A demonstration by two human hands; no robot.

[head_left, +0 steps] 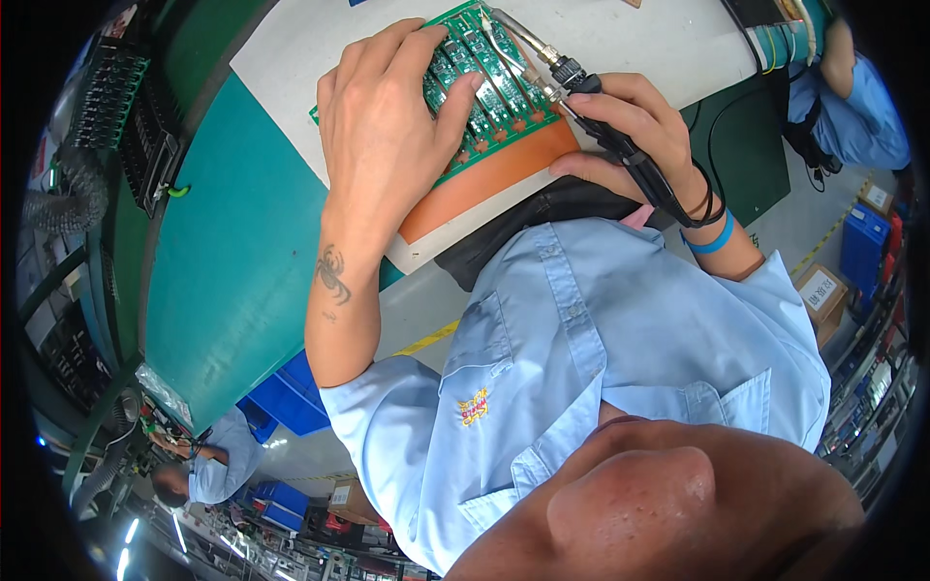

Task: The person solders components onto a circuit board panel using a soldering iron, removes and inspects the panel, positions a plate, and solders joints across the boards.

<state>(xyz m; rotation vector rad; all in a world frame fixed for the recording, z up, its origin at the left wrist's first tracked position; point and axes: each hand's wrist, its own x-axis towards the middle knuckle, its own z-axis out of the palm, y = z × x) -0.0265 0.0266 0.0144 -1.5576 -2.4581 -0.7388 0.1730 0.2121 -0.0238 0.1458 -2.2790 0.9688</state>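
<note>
A green circuit board panel [499,94] with rows of small parts lies under my hands on an orange-brown sheet [484,186]. My left hand [387,111] lies over the panel's left side, its fingers stretched out and the thumb apart, touching the board. In my right hand [647,126] is a soldering iron [564,70] with a black handle and a metal front end. Alongside its barrel runs a thin metal tube. The iron's tip end is over the panel's far edge; whether it touches cannot be made out. A black cord loops at my right wrist.
Pale sheeting [630,39] covers part of the green tabletop [232,252]. Black racks [155,145] and a flexible grey hose [73,198] stand at the left. Blue bins [291,397] sit beyond the table edge. Other people in blue [852,116] are at the right and lower left.
</note>
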